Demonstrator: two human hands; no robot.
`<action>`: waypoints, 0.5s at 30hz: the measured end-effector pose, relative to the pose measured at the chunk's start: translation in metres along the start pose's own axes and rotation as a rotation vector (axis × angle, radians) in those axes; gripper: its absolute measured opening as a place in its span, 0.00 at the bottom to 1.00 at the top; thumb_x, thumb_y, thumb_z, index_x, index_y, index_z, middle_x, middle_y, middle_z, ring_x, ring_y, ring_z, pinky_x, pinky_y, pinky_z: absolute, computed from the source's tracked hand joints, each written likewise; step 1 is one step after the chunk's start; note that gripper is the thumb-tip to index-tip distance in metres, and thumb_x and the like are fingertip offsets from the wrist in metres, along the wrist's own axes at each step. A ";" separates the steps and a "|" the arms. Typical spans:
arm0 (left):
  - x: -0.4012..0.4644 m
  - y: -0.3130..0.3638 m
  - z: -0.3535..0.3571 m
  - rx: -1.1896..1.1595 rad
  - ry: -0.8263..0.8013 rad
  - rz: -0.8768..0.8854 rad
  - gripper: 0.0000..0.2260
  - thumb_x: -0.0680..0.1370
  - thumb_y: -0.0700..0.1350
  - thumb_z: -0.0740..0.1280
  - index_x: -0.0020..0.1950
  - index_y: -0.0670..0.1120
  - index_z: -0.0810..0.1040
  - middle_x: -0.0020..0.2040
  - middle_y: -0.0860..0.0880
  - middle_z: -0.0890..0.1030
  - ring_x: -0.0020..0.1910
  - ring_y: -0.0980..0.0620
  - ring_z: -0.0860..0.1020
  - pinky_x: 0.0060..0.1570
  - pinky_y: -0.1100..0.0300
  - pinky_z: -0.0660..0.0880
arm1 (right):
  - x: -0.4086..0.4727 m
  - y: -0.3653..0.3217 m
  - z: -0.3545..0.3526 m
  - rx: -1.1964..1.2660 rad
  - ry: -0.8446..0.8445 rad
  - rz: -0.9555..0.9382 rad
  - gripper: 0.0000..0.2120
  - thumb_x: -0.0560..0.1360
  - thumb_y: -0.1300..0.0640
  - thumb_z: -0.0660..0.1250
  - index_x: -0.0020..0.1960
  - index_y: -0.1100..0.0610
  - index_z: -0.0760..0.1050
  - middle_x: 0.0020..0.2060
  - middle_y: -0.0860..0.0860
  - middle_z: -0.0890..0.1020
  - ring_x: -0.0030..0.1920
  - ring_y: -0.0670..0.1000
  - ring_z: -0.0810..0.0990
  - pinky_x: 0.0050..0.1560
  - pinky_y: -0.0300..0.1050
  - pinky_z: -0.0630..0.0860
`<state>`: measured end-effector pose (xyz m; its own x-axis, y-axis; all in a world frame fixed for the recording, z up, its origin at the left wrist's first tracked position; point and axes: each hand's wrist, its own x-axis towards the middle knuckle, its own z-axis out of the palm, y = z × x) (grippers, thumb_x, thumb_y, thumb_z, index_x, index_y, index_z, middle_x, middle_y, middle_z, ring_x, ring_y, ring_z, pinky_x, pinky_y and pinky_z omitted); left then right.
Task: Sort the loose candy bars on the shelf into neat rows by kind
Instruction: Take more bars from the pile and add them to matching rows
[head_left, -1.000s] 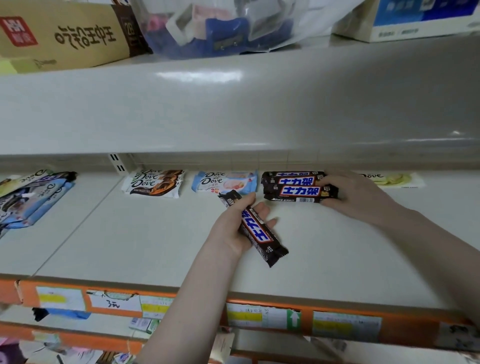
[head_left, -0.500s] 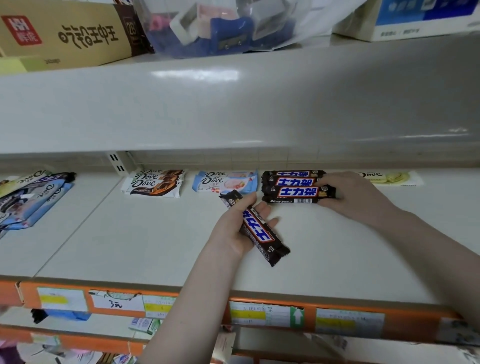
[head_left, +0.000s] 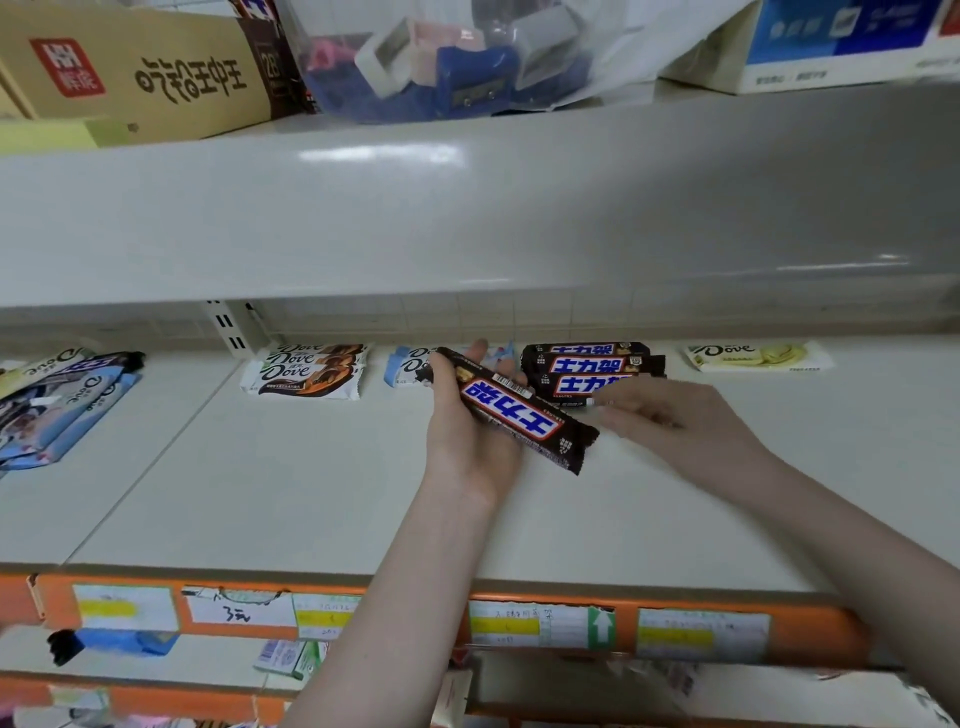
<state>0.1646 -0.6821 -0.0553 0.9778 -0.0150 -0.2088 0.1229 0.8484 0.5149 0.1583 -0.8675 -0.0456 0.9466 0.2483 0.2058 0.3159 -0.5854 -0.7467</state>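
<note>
- At nine o'clock, a loose heap of blue and dark foil Dove bars (head_left: 57, 410) lies slumped across the seam of the white metal shelf (head_left: 291, 493), not yet squared into a row.
- Towards eleven o'clock, a small stack of white-and-brown Dove chocolate bars (head_left: 306, 370) sits against the back wall, roughly aligned.
- Just right of it, a pale blue Dove bar (head_left: 402, 366) shows partly behind the left hand.
- The left hand (head_left: 470, 436), palm up, holds a dark brown Snickers bar with a blue-and-white label (head_left: 511, 411), fingers curled under it and thumb on its near edge; the bar lies slantwise, one end at the fingertips, the other jutting past the palm.
- That bar looks light and fairly stiff inside a slick, crinkly wrapper; I judge a hold across the middle safer than pinching the flat crimped ends, which could slip.
- At one o'clock, three matching dark Snickers bars in a stack (head_left: 592, 373) lie crosswise at the back.
- The right hand (head_left: 680, 421) reaches leftward with loose fingers towards the held bar's free end and the stack; whether it touches either I cannot tell.
- At two o'clock, a pale yellow Dove bar (head_left: 756, 356) lies flat, alone.
</note>
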 end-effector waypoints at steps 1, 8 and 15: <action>-0.001 -0.001 0.001 0.045 -0.013 -0.018 0.21 0.77 0.63 0.57 0.55 0.48 0.78 0.51 0.43 0.82 0.52 0.44 0.79 0.61 0.46 0.72 | -0.004 -0.005 0.003 0.076 -0.042 0.017 0.05 0.73 0.49 0.67 0.48 0.41 0.79 0.41 0.39 0.83 0.40 0.38 0.80 0.39 0.25 0.71; -0.011 -0.010 0.002 0.390 -0.146 -0.134 0.10 0.75 0.49 0.65 0.53 0.46 0.78 0.44 0.46 0.84 0.46 0.47 0.81 0.51 0.52 0.77 | -0.014 -0.007 0.006 0.337 -0.025 0.116 0.11 0.69 0.63 0.72 0.43 0.47 0.81 0.33 0.42 0.85 0.37 0.38 0.82 0.32 0.28 0.74; -0.015 -0.008 -0.005 0.884 -0.268 -0.064 0.11 0.73 0.32 0.67 0.53 0.42 0.75 0.44 0.46 0.83 0.40 0.51 0.82 0.41 0.60 0.80 | -0.005 -0.007 -0.013 0.331 0.090 0.083 0.07 0.70 0.63 0.70 0.45 0.53 0.81 0.33 0.48 0.84 0.31 0.42 0.80 0.35 0.29 0.74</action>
<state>0.1481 -0.6861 -0.0601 0.9578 -0.2629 -0.1161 0.1548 0.1316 0.9791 0.1526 -0.8750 -0.0334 0.9748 0.1322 0.1795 0.2131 -0.3155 -0.9247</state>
